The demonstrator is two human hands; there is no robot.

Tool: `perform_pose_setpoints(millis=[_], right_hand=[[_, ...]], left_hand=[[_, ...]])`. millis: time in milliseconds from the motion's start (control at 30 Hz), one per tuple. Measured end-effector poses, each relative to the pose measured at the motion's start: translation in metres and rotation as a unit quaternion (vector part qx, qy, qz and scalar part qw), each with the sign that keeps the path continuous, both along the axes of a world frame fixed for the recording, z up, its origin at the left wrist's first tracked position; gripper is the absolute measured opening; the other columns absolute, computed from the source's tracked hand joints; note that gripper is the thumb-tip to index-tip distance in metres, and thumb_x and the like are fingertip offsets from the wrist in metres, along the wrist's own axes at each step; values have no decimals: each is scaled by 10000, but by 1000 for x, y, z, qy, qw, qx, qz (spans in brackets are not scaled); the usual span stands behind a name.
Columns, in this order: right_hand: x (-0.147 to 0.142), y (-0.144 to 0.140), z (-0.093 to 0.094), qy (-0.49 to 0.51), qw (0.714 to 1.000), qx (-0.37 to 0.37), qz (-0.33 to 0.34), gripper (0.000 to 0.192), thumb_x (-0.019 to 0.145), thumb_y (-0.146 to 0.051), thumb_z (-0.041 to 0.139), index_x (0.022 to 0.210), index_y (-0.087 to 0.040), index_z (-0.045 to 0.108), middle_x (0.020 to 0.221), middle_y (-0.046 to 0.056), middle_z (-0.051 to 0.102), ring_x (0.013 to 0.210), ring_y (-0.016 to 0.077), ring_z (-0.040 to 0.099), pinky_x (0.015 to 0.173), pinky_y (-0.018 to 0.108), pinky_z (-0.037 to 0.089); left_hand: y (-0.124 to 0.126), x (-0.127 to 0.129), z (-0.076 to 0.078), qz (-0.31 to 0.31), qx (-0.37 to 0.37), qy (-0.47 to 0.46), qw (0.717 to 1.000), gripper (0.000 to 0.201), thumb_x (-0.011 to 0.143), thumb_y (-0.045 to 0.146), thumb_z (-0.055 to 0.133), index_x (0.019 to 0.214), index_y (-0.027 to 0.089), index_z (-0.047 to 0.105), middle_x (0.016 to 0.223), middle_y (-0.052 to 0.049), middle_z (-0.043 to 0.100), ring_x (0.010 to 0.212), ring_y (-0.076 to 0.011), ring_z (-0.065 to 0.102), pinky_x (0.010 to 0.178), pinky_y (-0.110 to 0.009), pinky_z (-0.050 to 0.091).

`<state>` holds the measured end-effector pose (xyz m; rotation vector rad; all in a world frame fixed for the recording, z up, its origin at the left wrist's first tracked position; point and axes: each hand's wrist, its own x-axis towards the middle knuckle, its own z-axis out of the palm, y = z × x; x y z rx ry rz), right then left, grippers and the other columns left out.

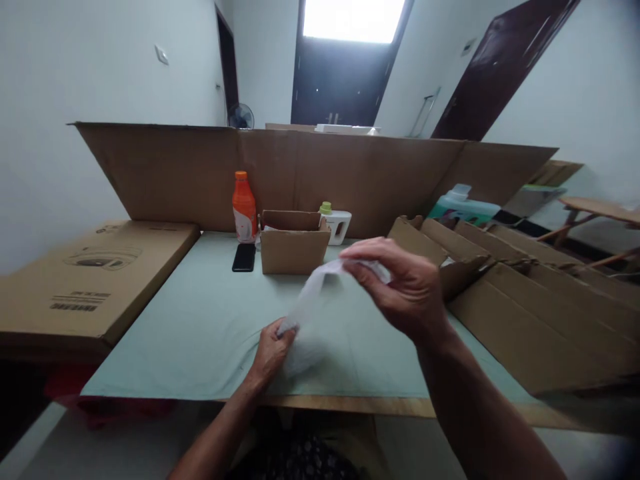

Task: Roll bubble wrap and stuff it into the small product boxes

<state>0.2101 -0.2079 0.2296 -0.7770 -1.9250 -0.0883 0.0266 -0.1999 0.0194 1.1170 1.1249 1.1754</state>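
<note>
Between my hands a thin, translucent white plastic bag (311,293) is stretched on a slant above the table, and its lower part hangs in a blur. My left hand (273,350) is closed on the lower end, near the table's front edge. Higher and to the right, my right hand (400,283) pinches the other end between thumb and fingers. A small open cardboard box (295,253) stands just beyond the bag, with something pale partly showing inside.
Behind the box are an orange bottle (243,207), a black phone (244,258) and a white jug (340,227). A large flat carton (95,287) lies left. Cardboard dividers (540,320) and a teal bottle (465,208) occupy the right. A tall cardboard panel (350,173) closes off the back.
</note>
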Motion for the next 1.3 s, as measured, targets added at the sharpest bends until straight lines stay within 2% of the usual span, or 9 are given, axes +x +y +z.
perform_pose_setpoints(millis=[167,333,433,600,800,867,1033,1167,1300], right_hand=[[12,28,2,-47,990,93,-97,113,955,-259,616,963,-249,728,923,11,759,914,204,674,908,395,471],[-10,107,-55,-118,981,-93,-120,163,877,-214,661,1015,-190,743,1042,104,753,1066,298,640,981,494,449],[-11,119,-98,-120,978,-134,-102,354,837,-210,691,1189,-175,699,1204,146,715,1146,327,622,988,530,466],[33,68,-164,-158,965,-204,-45,276,889,-259,605,1142,-241,715,1201,87,733,1137,271,665,1005,504,506],[51,27,-217,-188,938,-290,-28,323,886,-320,611,1186,-251,709,1313,109,685,1225,279,639,1038,519,504],[47,24,-222,-185,934,-306,-23,334,903,-312,566,1194,-234,709,1327,124,675,1246,288,625,1056,547,482],[68,-11,-207,-170,921,-349,43,437,868,-249,532,1287,-256,659,1438,100,594,1342,279,546,1110,554,435],[83,-50,-196,-93,876,-456,130,744,833,-333,674,1525,-307,403,1456,107,573,1325,294,556,1082,515,473],[59,-53,-211,10,893,-449,27,524,876,-390,630,1375,-243,567,1046,78,739,964,250,702,894,410,568]], left_hand=[[-45,-10,-1,-42,-82,-48,995,351,604,412,802,777,123,703,650,6,615,603,-122,516,600,-243,393],[-80,-12,-13,-48,-146,-107,982,633,579,453,787,1099,116,659,780,-18,646,617,-128,547,593,-250,428],[-93,-15,-22,-25,-152,-142,978,803,595,442,777,1294,117,549,924,-53,669,690,-137,584,659,-254,456],[-110,-15,-36,26,-126,-141,982,1026,674,309,743,1558,182,240,977,-43,692,660,-126,553,662,-253,447],[-132,0,-32,-47,-111,-82,989,568,654,323,730,1193,148,694,976,-62,713,698,-160,591,677,-287,475],[-136,-1,-25,-71,-128,-100,984,512,642,292,716,1132,142,723,942,-66,728,693,-177,640,711,-310,487],[-129,-8,1,-114,-158,-266,944,778,533,149,654,1308,129,591,1040,-124,754,919,-265,734,889,-374,498],[-103,3,13,-99,-188,-228,950,672,672,223,714,1308,91,543,1012,-169,766,821,-231,745,826,-362,525],[-82,15,10,-83,-188,-222,953,686,745,407,765,1281,61,512,988,-192,754,788,-246,742,682,-335,549]])
